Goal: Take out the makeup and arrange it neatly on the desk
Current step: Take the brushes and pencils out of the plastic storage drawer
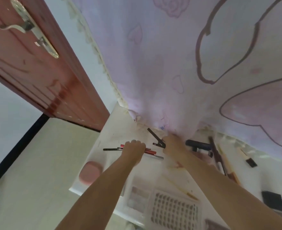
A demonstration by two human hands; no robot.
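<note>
My left hand (pixel 133 149) is curled down over a red pencil (pixel 151 151) and a black pencil (pixel 111 149) lying side by side on the white desk (pixel 118 128); I cannot tell whether it is gripping them. My right hand (pixel 173 144) pinches two thin black sticks (pixel 156 137) near the pink curtain (pixel 162 63). A pink sponge (pixel 90 173) sits at the desk's left edge, a palette (pixel 137 198) closer to me.
</note>
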